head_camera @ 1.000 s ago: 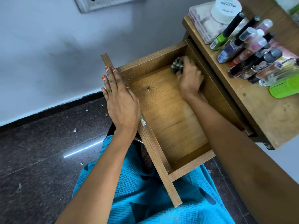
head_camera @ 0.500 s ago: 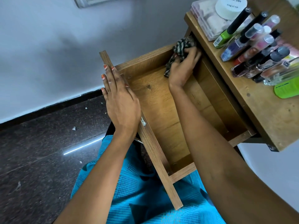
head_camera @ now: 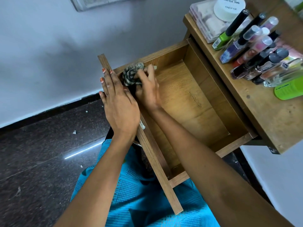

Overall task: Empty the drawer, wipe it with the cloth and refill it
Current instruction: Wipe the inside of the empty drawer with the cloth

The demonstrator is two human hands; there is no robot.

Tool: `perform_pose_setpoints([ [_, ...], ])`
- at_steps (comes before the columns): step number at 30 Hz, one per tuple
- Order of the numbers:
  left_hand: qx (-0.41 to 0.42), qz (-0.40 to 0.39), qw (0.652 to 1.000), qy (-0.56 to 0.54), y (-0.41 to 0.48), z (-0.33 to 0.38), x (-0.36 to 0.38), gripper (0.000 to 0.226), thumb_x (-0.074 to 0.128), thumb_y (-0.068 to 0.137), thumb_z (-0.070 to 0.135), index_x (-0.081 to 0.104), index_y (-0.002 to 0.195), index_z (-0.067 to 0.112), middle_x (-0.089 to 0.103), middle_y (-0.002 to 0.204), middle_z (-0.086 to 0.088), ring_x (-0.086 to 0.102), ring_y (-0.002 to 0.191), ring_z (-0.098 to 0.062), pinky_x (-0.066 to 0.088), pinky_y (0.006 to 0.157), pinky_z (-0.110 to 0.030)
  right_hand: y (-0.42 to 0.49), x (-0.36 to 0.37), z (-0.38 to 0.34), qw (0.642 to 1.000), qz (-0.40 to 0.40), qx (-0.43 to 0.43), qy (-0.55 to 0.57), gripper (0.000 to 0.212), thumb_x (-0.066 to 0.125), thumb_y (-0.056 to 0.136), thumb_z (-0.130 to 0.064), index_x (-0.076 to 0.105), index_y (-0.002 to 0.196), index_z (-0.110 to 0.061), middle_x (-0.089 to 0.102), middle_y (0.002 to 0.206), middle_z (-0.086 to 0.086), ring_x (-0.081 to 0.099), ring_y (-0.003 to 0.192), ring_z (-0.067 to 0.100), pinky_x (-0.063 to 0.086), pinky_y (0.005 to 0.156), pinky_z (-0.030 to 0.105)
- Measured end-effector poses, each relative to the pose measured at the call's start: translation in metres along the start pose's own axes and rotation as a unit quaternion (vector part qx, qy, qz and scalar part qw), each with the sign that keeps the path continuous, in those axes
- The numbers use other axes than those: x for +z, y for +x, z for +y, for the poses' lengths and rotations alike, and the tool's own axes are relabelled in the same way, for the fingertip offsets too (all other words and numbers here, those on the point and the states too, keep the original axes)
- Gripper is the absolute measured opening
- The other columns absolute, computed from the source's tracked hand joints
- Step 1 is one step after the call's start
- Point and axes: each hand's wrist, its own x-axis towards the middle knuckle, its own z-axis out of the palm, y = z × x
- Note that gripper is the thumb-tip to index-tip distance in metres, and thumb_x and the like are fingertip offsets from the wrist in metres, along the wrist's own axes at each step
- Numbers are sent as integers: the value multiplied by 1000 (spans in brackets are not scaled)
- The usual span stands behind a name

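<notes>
The drawer (head_camera: 188,99) stands pulled out in the middle of the frame, its inside bare of things. Its front panel runs from upper left down to lower centre. The cloth (head_camera: 132,74), bunched and striped, sits in the drawer's upper-left corner where the front meets a side wall. The right hand (head_camera: 147,86) curls its fingers round it and presses it into that corner. The left hand (head_camera: 121,104) lies flat, fingers straight, along the front panel's top edge, just beside the right. The rest of the drawer floor stretches right and downward from the cloth, so the right hand is the one placed to sweep it. On the counter (head_camera: 270,120) at upper right, among the nail polish bottles (head_camera: 255,51), a white jar (head_camera: 229,7) reads, upside down, "NAIL POLISH" and seemingly "ZUDIO"
</notes>
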Motion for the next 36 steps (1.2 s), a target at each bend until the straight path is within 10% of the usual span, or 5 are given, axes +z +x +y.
perform_pose_setpoints([
  [7,6,-1,1000,-6,0,0,-1,53,26,97,11,7,147,11,-1,156,-2,-1,144,-17,1,119,-35,29,-42,42,973,133,186,22,24,46,84,7,53,104,-4,54,114,-4,56,100,-2,56,83,29],
  [12,5,5,1000,-14,-1,0,0,53,27,97,12,8,146,11,0,156,-2,-1,144,-17,1,118,-34,42,-54,53,948,201,238,73,33,43,73,24,56,98,7,47,127,19,47,104,11,31,72,-12],
  [16,1,6,1000,-20,-2,2,0,52,26,98,12,9,146,11,2,156,-2,-1,144,-17,-1,117,-31,28,-45,47,969,126,194,90,25,48,80,12,61,98,3,53,111,22,53,98,26,40,83,14],
  [27,-5,10,1000,-23,0,1,1,53,27,96,11,11,146,10,3,156,-3,1,144,-18,1,117,-31,-3,8,-11,972,35,123,195,25,48,65,17,66,75,3,58,79,18,53,73,18,41,64,14],
  [36,2,10,1000,-26,-1,0,0,53,26,96,10,10,146,10,3,156,-4,1,144,-18,1,117,-30,29,-20,-22,954,-223,200,-18,29,54,86,-4,59,114,-12,55,125,10,51,118,26,42,93,32],
])
